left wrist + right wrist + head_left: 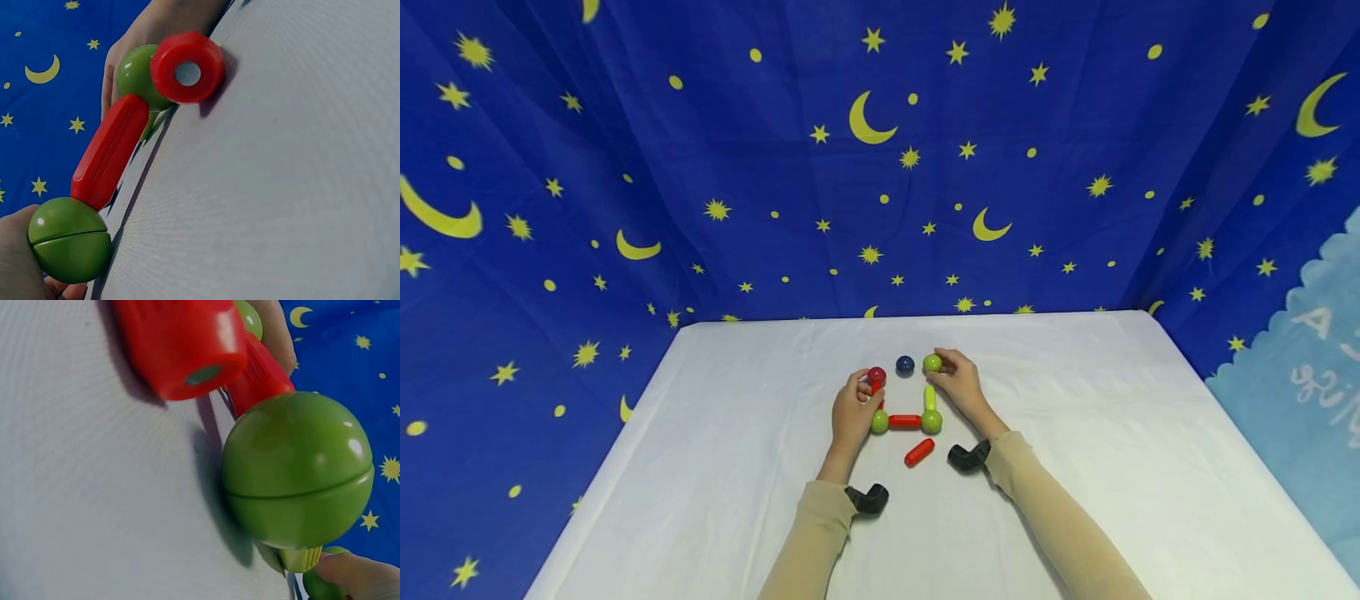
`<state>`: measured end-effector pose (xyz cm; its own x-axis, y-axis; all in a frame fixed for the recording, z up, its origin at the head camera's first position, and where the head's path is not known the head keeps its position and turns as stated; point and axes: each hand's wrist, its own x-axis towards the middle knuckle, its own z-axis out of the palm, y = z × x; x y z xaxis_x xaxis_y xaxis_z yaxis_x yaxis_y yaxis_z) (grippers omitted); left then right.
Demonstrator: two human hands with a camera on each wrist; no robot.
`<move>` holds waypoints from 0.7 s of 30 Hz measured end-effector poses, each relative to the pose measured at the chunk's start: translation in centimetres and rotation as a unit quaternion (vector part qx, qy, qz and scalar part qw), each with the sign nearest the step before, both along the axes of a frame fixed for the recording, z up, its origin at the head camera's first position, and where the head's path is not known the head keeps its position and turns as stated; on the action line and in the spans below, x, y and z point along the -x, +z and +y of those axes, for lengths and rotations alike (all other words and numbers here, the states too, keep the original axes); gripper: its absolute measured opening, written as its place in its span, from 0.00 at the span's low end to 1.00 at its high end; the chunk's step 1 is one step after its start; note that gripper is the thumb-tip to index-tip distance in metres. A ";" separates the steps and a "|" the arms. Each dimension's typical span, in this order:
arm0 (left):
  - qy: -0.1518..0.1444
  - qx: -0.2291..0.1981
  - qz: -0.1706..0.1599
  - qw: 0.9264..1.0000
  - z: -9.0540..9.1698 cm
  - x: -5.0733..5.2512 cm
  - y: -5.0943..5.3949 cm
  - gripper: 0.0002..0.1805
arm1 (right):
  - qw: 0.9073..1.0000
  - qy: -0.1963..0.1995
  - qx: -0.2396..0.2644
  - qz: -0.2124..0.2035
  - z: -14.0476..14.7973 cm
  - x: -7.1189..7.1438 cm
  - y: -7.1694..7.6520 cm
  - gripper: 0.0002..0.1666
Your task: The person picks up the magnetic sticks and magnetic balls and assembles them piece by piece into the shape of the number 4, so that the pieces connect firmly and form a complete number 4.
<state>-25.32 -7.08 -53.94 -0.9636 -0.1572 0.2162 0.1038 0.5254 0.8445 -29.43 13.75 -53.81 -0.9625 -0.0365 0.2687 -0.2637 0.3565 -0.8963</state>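
My left hand (852,417) holds the left side of a small frame of magnetic balls and rods, its fingers around a red rod (876,392) and a red ball (876,377). That rod meets a green ball (879,422), joined by another red rod (905,422) to a second green ball (931,422). From there a yellow-green rod (930,397) points away from me. At its far end my right hand (964,390) pinches a third green ball (932,362); whether ball and rod touch is unclear. Left fingertips are partly hidden.
A dark blue ball (905,365) lies between the hands at the far side. Nearer to me lies a loose red rod (920,452). All stands on a white-covered table (700,500), with a blue star-patterned cloth (790,167) behind it.
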 end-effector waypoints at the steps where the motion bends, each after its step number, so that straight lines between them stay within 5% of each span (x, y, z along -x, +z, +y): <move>1: 0.000 0.000 -0.003 1.000 0.0 0.0 0.0 0.23 | 1.000 -0.002 0.005 0.000 0.0 -0.1 0.0 0.30; 10: 0.001 -0.001 -0.009 1.000 0.0 0.0 0.1 0.23 | 1.000 -0.019 0.007 -0.018 -0.1 -0.6 0.3 0.26; 21: -0.004 -0.006 -0.006 1.000 -0.1 0.0 0.2 0.23 | 1.000 -0.021 -0.017 0.015 -0.3 -1.6 0.4 0.25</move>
